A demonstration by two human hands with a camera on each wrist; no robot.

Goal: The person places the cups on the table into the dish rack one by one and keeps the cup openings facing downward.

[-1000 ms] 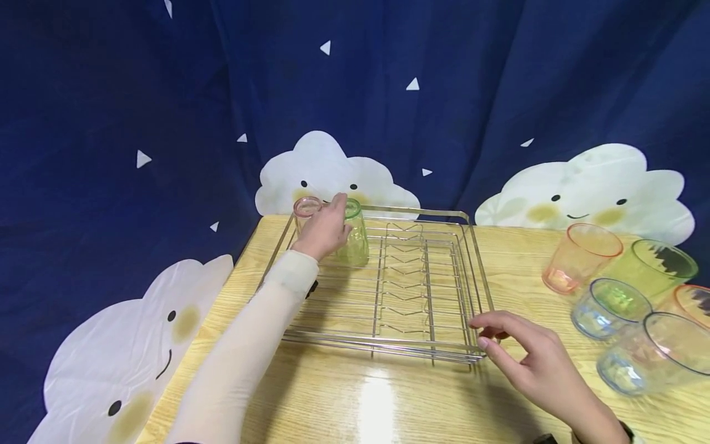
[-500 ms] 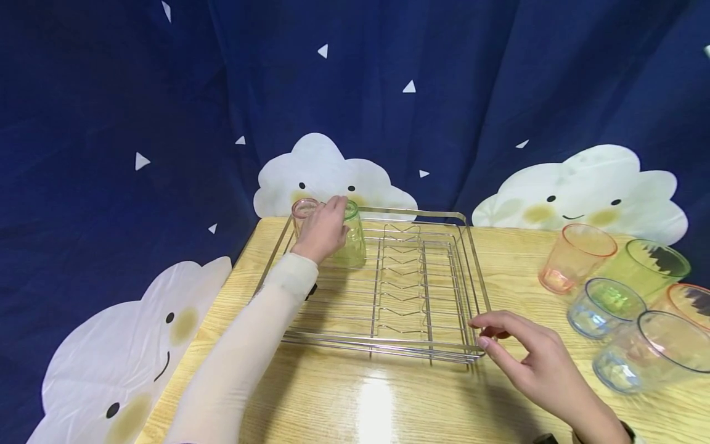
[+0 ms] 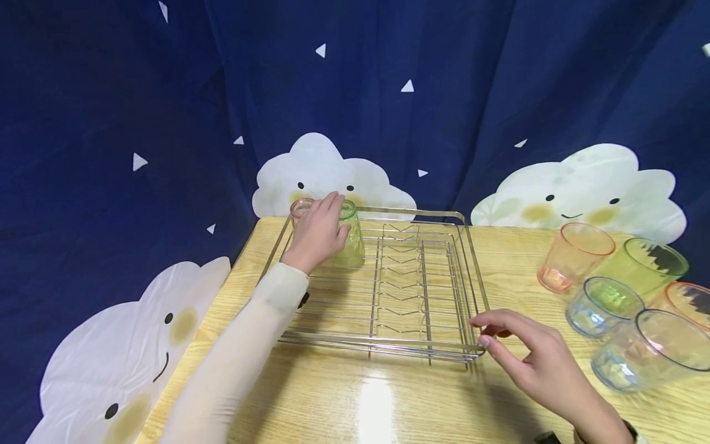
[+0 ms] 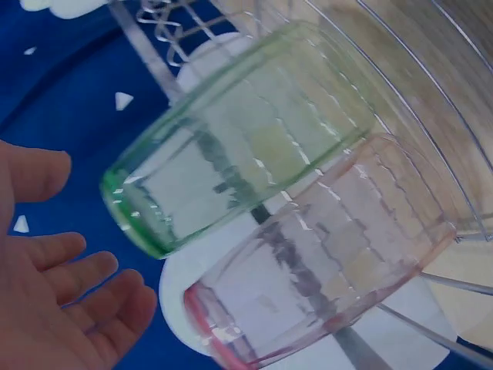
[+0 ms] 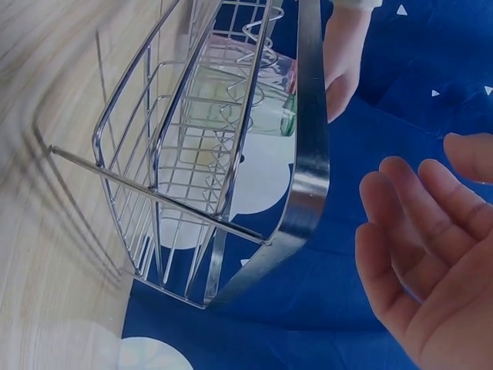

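Note:
A green glass (image 3: 354, 246) and a pink glass (image 3: 299, 208) stand upside down side by side at the back left of a wire dish rack (image 3: 438, 214). My left hand (image 3: 318, 233) is over them with fingers relaxed, partly covering both in the head view. From the left wrist, that hand (image 4: 69, 293) shows apart from the thick base of the green glass (image 4: 246, 146). Nothing is in its grasp. Beside the rack's front right corner, my right hand (image 3: 535, 357) hovers with loosely bent fingers. The right wrist view has it away from the metal rim (image 5: 312, 154), holding nothing.
On the right of the wooden table (image 3: 310, 394) several glasses stand upright: an orange one (image 3: 577, 256), a yellow-green one (image 3: 646, 268), a small blue one (image 3: 601, 308) and a larger blue-rimmed one (image 3: 649, 354). A dark blue curtain (image 3: 355, 80) hangs behind.
My left hand has drawn slightly left and toward me, away from the green glass, its thumb spreading. The right hand stays in place.

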